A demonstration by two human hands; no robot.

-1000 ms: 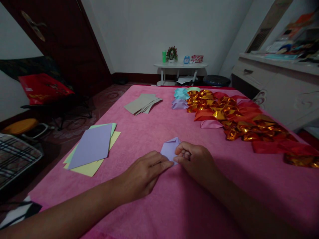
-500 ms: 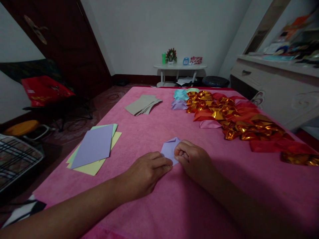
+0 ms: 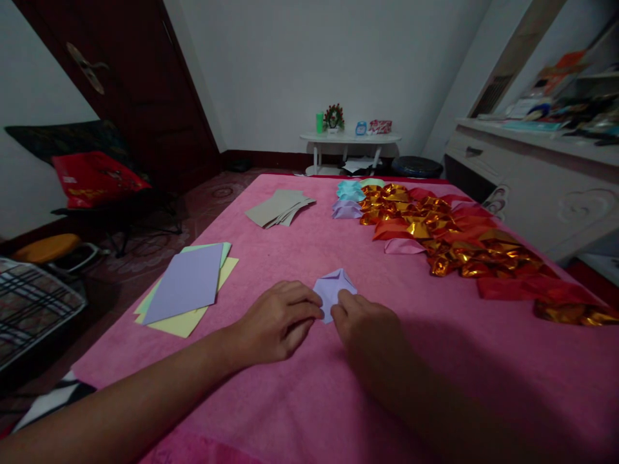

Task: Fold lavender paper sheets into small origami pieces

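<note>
A small folded lilac paper piece (image 3: 333, 287) lies on the pink cloth-covered table (image 3: 300, 258), near its middle front. My left hand (image 3: 275, 320) rests beside it on the left, fingers curled with the tips pressing its left edge. From the near side, my right hand (image 3: 363, 322) pinches the piece's lower right corner with closed fingers. Both forearms lie across the front of the table.
A stack of lilac, green and yellow sheets (image 3: 186, 287) lies to the left. Grey sheets (image 3: 279, 207) lie farther back. Folded lilac and blue pieces (image 3: 348, 198) sit beside a long pile of gold and red foil pieces (image 3: 449, 238) along the right. A white dresser (image 3: 541, 187) stands at right.
My right hand has drawn back toward me and now grips the piece's near corner, showing more of the paper. The left hand slid slightly back along its left edge.
</note>
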